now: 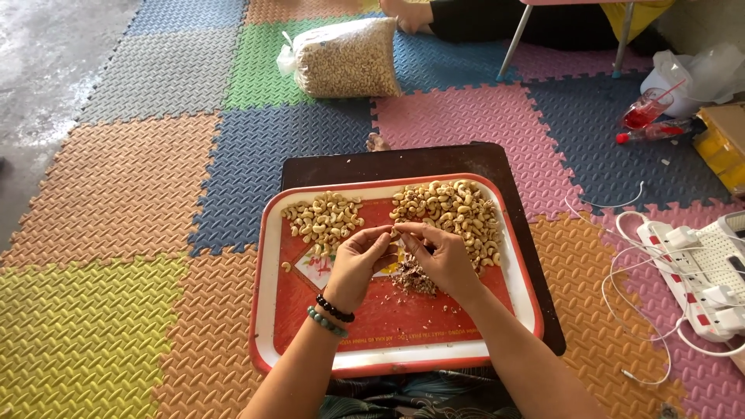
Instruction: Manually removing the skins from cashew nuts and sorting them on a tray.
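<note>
Both hands, left hand (358, 260) and right hand (441, 254), pinch 1 pale cashew nut (394, 230) between fingertips above the red plastic tray (388, 318), between 2 heaps of cashews (324, 217).

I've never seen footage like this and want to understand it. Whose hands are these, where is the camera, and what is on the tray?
There is no machine here. The one picture comes from a camera worn on a person's head, looking down at their own two bare hands. The left hand, with bead bracelets at the wrist, and the right hand meet over a red tray and pinch a small nut between the fingertips. On the tray lie a smaller pile of cashews on the left, a bigger pile on the right, and a heap of brown scraps under the hands. The tray rests on a dark board on coloured foam mats. Further off lies a bag of nuts.
</note>
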